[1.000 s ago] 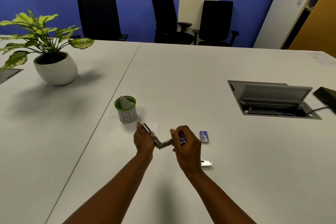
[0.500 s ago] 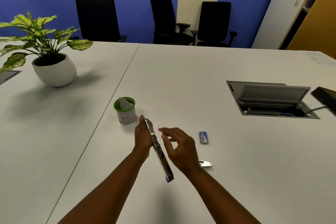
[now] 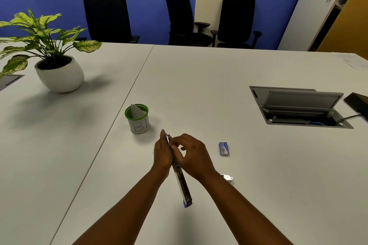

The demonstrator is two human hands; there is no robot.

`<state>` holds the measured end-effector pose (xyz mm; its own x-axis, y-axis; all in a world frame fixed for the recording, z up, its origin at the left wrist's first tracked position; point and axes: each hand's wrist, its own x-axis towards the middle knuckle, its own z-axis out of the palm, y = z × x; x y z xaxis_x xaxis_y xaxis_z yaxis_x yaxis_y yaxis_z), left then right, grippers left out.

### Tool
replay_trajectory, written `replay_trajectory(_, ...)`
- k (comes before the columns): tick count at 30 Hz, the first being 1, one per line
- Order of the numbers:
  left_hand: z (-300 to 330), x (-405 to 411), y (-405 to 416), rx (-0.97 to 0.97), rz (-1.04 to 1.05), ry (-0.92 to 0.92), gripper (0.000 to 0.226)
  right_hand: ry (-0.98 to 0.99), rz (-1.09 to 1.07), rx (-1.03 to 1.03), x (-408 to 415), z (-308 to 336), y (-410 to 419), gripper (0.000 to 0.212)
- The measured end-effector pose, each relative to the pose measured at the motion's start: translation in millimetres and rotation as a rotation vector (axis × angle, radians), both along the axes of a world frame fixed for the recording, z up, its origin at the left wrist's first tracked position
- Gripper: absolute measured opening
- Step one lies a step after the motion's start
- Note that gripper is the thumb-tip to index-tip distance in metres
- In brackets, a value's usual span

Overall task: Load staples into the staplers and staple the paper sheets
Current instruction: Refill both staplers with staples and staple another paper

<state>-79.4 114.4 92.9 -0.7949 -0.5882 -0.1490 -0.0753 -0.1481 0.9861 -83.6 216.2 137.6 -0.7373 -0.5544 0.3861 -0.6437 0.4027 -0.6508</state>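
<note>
The stapler (image 3: 180,175) is held above the white table (image 3: 199,85), swung fully open into one long metal strip with a blue tip pointing back toward the person. Its far half is hidden between the two hands, so the staple channel cannot be made out, nor whether any staples sit in it. The left hand (image 3: 162,154) grips the far half from the left, fingers wrapped behind it. The right hand (image 3: 192,154) has its fingers curled in against the strip's right edge, thumb and forefinger pinched together there; what they pinch is too small to tell.

To the right, a small blue staple box (image 3: 224,148) lies flat on the table. A small white object (image 3: 227,177), half hidden behind the right wrist, lies nearer. Beyond the hands to the left stands a green-rimmed cup (image 3: 137,119) marked "B1" with folded paper inside. Farther off are a potted plant (image 3: 57,65) and an open cable hatch (image 3: 298,107).
</note>
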Motion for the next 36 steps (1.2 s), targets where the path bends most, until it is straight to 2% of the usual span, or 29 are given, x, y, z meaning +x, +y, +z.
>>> replay_trajectory(9,-5,4,5,0.077,0.029,-0.057,0.054,-0.052,-0.034,-0.002,8,-7,3,0.013)
replay_trajectory(14,1,1,-2,0.099,0.071,-0.103,0.051,-0.105,-0.062,-0.114,10,-6,3,0.006)
replay_trajectory(19,1,-2,-7,0.120,0.082,-0.083,0.050,-0.094,-0.083,-0.195,19,-13,6,0.006)
replay_trajectory(21,2,-2,-10,0.197,0.115,-0.059,0.051,-0.067,-0.100,-0.235,24,-17,8,0.001)
replay_trajectory(24,5,-4,-14,0.248,0.102,-0.023,0.051,-0.047,-0.117,-0.259,33,-23,9,0.005)
replay_trajectory(29,6,-3,-16,0.214,0.068,-0.005,0.052,-0.052,-0.111,-0.250,36,-24,9,0.004)
replay_trajectory(34,13,-3,-17,0.082,0.007,0.054,0.053,-0.313,-0.191,-0.398,31,-18,10,0.004)
replay_trajectory(36,19,-4,-15,-0.008,-0.045,0.094,0.052,-0.339,-0.214,-0.415,28,-15,10,0.009)
